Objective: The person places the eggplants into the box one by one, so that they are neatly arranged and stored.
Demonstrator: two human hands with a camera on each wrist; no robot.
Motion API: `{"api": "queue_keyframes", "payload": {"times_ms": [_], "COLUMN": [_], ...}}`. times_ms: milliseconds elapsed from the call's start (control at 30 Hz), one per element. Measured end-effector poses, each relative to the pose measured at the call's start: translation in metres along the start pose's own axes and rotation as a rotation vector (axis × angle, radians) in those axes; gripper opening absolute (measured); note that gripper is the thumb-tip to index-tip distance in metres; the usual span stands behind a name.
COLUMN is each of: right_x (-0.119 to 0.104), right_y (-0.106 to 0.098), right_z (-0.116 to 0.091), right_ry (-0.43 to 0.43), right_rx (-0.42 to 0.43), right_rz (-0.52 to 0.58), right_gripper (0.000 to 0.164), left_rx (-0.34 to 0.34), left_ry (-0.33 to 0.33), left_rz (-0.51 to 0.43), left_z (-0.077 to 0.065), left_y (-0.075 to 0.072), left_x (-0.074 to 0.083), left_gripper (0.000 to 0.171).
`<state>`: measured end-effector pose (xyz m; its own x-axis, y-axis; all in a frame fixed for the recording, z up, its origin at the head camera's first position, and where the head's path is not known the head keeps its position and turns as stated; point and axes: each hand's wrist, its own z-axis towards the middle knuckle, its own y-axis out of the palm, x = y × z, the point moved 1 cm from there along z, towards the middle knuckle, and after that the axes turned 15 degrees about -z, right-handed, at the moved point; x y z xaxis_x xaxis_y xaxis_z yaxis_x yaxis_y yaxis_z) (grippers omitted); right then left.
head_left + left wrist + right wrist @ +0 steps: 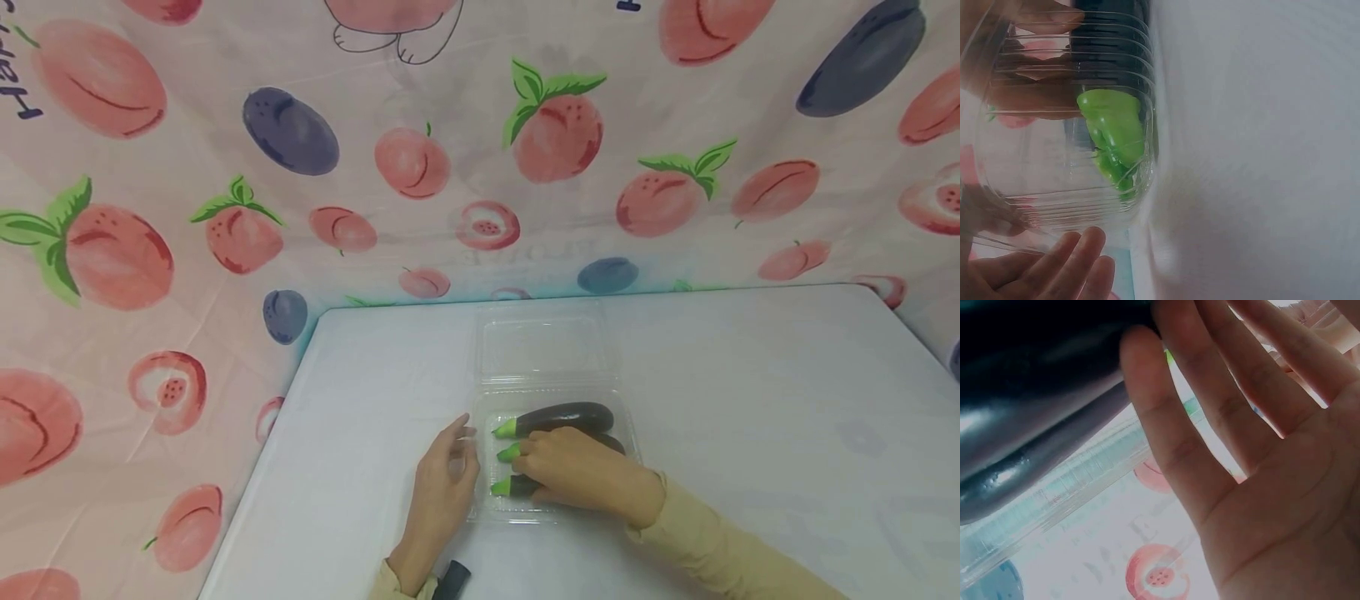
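Three dark eggplants with green caps lie side by side in a clear plastic clamshell box (512,517): a far eggplant (566,415), a middle eggplant (612,442) and a near eggplant (522,486). My right hand (588,475) lies over the middle and near ones, hiding much of both. In the right wrist view its fingers (1185,425) look nearly straight, tips against dark eggplant skin; the thumb is out of sight. At the box's left side, my left hand (446,479) rests with loosely bent fingers. Green caps (1113,125) show through the box wall in the left wrist view.
The box's clear lid (546,346) lies folded back toward the rear edge of the white table (750,433). A fruit-patterned cloth (450,83) hangs behind and to the left. Near my left wrist is a black object (452,581), partly cut off.
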<state>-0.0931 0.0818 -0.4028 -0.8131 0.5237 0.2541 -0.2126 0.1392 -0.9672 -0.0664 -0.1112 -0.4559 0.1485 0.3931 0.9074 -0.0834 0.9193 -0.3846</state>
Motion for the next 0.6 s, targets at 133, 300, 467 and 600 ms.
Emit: {"api": "queue_keyframes", "payload": {"times_ms": [133,300,467,600], "right_x": [0.0006,0.0031,0.0065,0.0093], "right_y": [0.0014,0.0034,0.0009,-0.0026], "right_z": [-0.0003,-0.0019,-0.0056,-0.0083], "right_ry": [-0.002,0.002,0.011,0.024], "right_rx": [-0.001,0.014,0.039,0.040], "right_rz": [0.004,0.018,0.006,0.001], "right_gripper": [0.032,0.034,0.039,0.042], "left_rx": [-0.003,-0.008,-0.008,-0.006], "left_ry": [0.002,0.008,0.011,0.004], "left_rz": [-0.002,-0.002,-0.001,-0.005], "left_z": [0.0005,0.0010,0.0016,0.0018], "left_y": [-0.0001,0.0001,0.0001,-0.0008], "left_x": [-0.0002,-0.0005,-0.0014,-0.0008], "left_gripper": [0.040,0.040,0.040,0.041]}}
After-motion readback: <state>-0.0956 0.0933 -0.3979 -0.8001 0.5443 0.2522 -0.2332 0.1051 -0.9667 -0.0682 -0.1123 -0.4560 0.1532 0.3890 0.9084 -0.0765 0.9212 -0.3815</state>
